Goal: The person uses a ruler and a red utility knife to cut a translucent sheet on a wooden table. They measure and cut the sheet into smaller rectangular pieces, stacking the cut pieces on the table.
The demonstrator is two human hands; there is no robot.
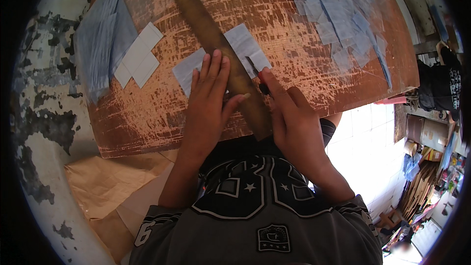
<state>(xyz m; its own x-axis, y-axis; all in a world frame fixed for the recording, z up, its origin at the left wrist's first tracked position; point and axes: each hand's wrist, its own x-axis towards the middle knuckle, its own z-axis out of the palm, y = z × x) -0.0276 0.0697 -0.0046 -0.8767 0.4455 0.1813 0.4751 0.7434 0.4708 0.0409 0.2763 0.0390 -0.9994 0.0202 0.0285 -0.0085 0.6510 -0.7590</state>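
Note:
A long, flat brown strip [196, 14] used like a straightedge lies diagonally across the board. Thin whitish-blue plastic sheet [245, 44] shows on both sides of it; the strip hides whether this is one piece or two. My left hand [208, 91] rests flat, fingers stretched out, over the strip and the sheet's left part. Closed around the handle of a dark-bladed cutter knife [252, 65], my right hand [294, 122] is just right of the strip. The blade is over the sheet's right part, near its lower edge; whether it touches, I cannot tell.
The worn, scored brown board [142, 122] carries white cut pieces [140, 59] and long bluish plastic sheets [105, 34] at left. Many loose clear plastic squares [338, 19] lie heaped at far right. Brown paper [113, 179] is below the board's left edge, beside a peeling wall [44, 132].

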